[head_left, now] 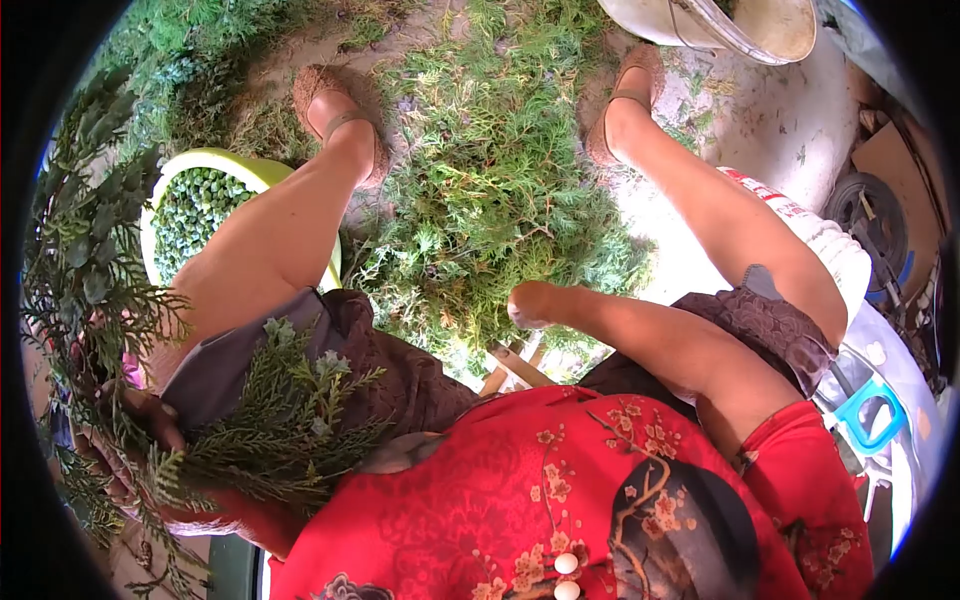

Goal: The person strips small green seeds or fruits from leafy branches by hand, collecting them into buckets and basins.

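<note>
On the left side, my left hand (pixel 150 415) is wrapped round a leafy evergreen branch (pixel 85 240), whose sprigs partly cover the fingers. More of the greenery (pixel 270 425) lies across my left thigh. Between my knees, my right hand (pixel 530 304) hangs bent down at the wrist above cut sprigs (pixel 480 210) on the ground. Its fingers are hidden, so what it holds, if anything, does not show. A yellow-green bucket (pixel 268 172) beside my left leg contains many small green cones (pixel 200 215).
A whitish bucket (pixel 770 30) stands at the top right. White sacks (pixel 835 245), a blue handle (pixel 870 415) and a dark round object (pixel 866 225) are at the right. Wooden slats (pixel 515 368) show below my right hand. Greenery (pixel 200 60) covers the ground at the upper left.
</note>
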`<state>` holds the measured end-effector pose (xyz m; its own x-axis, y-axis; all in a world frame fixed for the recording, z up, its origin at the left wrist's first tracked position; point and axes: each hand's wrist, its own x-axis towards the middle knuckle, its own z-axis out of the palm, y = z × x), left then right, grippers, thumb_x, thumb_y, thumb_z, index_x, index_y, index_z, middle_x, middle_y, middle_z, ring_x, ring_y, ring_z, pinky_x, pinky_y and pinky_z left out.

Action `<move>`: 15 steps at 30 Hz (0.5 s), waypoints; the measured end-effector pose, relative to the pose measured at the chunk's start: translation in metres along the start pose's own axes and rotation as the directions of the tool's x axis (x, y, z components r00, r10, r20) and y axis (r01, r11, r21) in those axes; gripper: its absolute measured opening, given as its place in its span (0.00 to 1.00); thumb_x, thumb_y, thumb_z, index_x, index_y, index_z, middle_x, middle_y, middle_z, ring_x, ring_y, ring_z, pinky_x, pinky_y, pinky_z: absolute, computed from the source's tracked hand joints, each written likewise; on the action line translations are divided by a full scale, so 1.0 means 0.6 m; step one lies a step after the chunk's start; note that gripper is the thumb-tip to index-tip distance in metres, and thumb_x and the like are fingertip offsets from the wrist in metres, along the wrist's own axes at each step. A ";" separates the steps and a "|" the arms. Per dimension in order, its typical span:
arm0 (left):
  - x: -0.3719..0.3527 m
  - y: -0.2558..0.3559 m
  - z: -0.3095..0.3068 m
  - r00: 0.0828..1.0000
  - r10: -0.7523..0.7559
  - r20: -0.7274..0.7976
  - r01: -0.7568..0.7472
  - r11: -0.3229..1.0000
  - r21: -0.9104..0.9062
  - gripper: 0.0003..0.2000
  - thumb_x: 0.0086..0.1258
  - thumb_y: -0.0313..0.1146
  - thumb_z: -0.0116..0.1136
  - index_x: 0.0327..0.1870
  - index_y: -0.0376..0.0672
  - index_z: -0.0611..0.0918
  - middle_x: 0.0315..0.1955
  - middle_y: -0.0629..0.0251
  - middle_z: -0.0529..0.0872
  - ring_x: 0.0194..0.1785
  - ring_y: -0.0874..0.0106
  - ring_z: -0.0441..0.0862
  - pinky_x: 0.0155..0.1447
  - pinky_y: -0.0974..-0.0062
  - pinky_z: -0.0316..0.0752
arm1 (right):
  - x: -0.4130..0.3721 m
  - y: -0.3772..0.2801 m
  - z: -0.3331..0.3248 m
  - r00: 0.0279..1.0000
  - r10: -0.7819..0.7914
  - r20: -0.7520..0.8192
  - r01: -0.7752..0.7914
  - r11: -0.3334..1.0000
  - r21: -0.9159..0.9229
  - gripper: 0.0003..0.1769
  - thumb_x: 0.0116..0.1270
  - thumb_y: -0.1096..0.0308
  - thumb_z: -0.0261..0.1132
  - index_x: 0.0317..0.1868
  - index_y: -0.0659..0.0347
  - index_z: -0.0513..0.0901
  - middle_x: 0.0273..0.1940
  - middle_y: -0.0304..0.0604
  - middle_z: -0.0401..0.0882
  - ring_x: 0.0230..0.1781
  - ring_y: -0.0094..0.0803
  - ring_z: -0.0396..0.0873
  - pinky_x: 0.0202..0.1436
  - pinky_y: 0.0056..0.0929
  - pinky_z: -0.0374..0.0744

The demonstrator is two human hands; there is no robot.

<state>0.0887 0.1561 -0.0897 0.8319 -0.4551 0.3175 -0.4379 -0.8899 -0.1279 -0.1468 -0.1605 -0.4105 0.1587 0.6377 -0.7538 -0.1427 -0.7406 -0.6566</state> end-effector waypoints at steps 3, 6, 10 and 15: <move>0.027 0.064 -0.003 0.994 -0.107 0.028 0.106 0.994 0.027 0.12 0.65 0.27 0.47 0.43 0.33 0.81 0.31 0.65 0.81 0.30 0.76 0.75 0.35 0.80 0.68 | -0.058 -0.052 -0.060 0.998 -0.026 -0.056 0.035 0.988 0.149 0.03 0.51 0.72 0.58 0.26 0.58 0.79 0.26 0.46 0.79 0.28 0.41 0.79 0.31 0.39 0.74; 0.033 0.069 -0.003 0.976 -0.215 0.040 0.213 0.976 0.052 0.12 0.65 0.27 0.47 0.43 0.33 0.81 0.32 0.65 0.81 0.31 0.74 0.76 0.36 0.79 0.70 | -0.024 -0.052 -0.054 0.952 -0.016 -0.305 0.046 0.995 0.091 0.05 0.56 0.70 0.57 0.31 0.58 0.78 0.26 0.46 0.78 0.30 0.37 0.79 0.34 0.37 0.76; 0.023 0.030 0.000 0.979 -0.197 0.051 0.195 0.980 0.040 0.12 0.65 0.28 0.46 0.44 0.33 0.81 0.33 0.64 0.82 0.32 0.74 0.76 0.37 0.79 0.70 | 0.059 0.013 -0.068 0.939 0.187 -0.287 -0.160 0.981 0.114 0.09 0.59 0.69 0.54 0.35 0.64 0.79 0.34 0.54 0.80 0.36 0.49 0.80 0.41 0.41 0.78; 0.014 0.021 -0.004 0.980 -0.184 0.076 0.181 0.982 0.048 0.13 0.66 0.28 0.46 0.45 0.32 0.80 0.33 0.63 0.82 0.33 0.73 0.77 0.38 0.78 0.71 | 0.070 0.036 -0.072 0.855 0.360 -0.372 -0.153 0.862 0.484 0.15 0.64 0.74 0.48 0.46 0.65 0.78 0.33 0.53 0.79 0.24 0.34 0.76 0.27 0.31 0.75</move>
<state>0.0891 0.1413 -0.0863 0.9217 -0.2848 0.2634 -0.2635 -0.9579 -0.1136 -0.1012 -0.1584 -0.4552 0.4475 0.1998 -0.8717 -0.6199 -0.6332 -0.4634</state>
